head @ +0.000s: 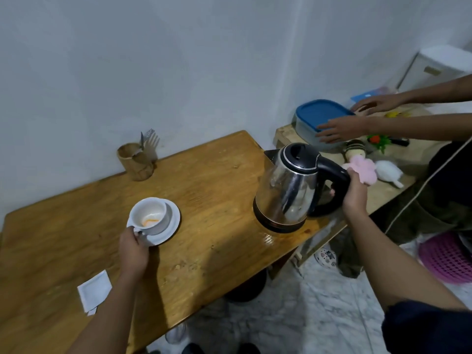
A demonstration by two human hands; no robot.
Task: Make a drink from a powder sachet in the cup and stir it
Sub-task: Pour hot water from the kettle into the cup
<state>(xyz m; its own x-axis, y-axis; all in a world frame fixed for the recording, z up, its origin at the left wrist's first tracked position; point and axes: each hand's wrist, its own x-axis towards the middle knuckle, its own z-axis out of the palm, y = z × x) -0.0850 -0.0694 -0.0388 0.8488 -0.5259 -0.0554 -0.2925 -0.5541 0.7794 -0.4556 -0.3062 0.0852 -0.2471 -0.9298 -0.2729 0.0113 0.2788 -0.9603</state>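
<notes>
both hands are busy: the left hand (132, 247) pinches the cup (149, 215) handle, while the right hand (353, 194) grips the kettle (288, 190) well right of it, spout facing away.

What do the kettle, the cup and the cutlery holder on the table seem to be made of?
Kettle: shiny metal body, likely stainless steel, with mirror reflections; lid, handle and base look like black plastic.
Cup: glossy white, probably ceramic, like its saucer.
Cutlery holder: tan with grain-like streaks, apparently wood or bamboo.
</notes>
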